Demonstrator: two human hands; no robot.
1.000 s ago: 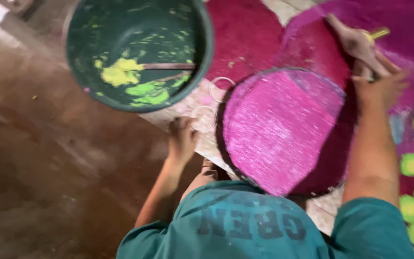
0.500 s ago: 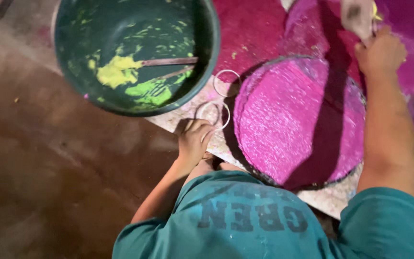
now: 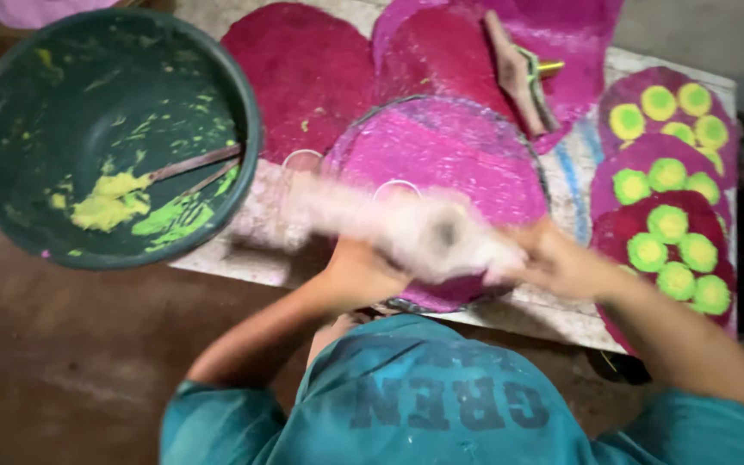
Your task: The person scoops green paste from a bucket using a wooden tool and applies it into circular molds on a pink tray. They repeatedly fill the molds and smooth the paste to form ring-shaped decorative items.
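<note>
1. A pale, blurred object (image 3: 406, 228), long and light-coloured, lies across the middle of the frame; its kind cannot be told because it is smeared by motion.
2. The left hand (image 3: 363, 267) sits under the blurred object's middle, just left of centre, and seems closed around it, though the blur hides the fingers.
3. The right hand (image 3: 561, 263) meets the object's right end, right of centre; how tightly it grips cannot be told.
4. Directly behind both hands lies a round pink disc (image 3: 449, 164) with a dark rim, partly covered by the blurred object and the hands.
5. The disc rests on a pale, paint-stained board (image 3: 561, 310) that runs across the middle of the frame.
6. Further up are darker crimson discs (image 3: 303, 69), overlapping one another.
7. A flat brush-like tool (image 3: 518, 73) lies tilted on the discs at upper centre.
8. At the right edge, pink discs carry yellow-green round dabs (image 3: 669, 224) in clusters.
9. At upper left stands a large dark green bowl (image 3: 10, 129) smeared with yellow and green paste, with thin sticks (image 3: 195, 164) leaning inside.
10. A teal shirt (image 3: 441, 405) fills the lower centre, above a brown floor (image 3: 53, 362).
</note>
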